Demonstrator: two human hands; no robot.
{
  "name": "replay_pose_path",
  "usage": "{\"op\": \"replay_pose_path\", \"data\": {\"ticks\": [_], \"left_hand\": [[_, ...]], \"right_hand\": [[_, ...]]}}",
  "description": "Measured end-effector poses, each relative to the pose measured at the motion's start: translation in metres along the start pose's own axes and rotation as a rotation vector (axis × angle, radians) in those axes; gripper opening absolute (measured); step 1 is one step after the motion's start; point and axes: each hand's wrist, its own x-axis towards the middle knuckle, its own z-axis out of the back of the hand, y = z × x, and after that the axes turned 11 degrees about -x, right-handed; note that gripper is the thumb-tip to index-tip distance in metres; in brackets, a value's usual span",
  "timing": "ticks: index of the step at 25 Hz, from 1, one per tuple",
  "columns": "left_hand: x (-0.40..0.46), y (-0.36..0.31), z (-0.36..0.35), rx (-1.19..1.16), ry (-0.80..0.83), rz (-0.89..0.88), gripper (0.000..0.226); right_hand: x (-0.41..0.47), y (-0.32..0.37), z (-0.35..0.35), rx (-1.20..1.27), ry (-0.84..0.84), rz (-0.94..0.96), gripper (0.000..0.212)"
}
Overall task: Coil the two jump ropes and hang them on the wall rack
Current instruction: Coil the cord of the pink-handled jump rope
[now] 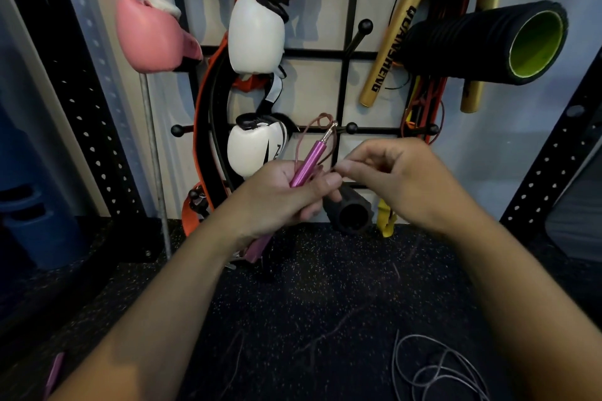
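My left hand (280, 195) grips the pink metal handle (308, 161) of a jump rope, tip pointing up and right; a second pink handle end (257, 249) sticks out below the fist. Its thin brownish cord (312, 127) loops above the handle. My right hand (400, 179) pinches that cord beside my left thumb. The cord's loose length (329, 332) trails on the dark speckled floor. A second rope's grey cord (436, 368) lies in loose loops at the lower right. The black wall rack (350, 54) with ball-tipped pegs (365, 25) stands straight ahead.
On the rack hang a pink boxing glove (146, 36), white gloves (255, 32), orange and black bands (203, 107), gold sticks (389, 42) and a black foam roller (488, 42). A smaller black roller (350, 210) sits below. Perforated black uprights (88, 114) flank the rack. Another pink handle (53, 374) lies at the lower left.
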Motion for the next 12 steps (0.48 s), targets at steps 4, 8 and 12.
{"op": "replay_pose_path", "data": {"ticks": [4,8,12], "left_hand": [[0.001,0.003,-0.006,-0.130,0.025,-0.018,0.032],[-0.001,0.007,-0.007,-0.206,-0.030,-0.038,0.035],[0.000,0.008,-0.008,-0.246,-0.006,-0.036,0.029]], "right_hand": [[0.005,-0.012,0.002,0.002,-0.149,-0.018,0.032],[0.006,-0.015,-0.003,0.025,-0.084,-0.028,0.026],[0.006,-0.017,0.001,0.177,-0.068,-0.056,0.016]]}}
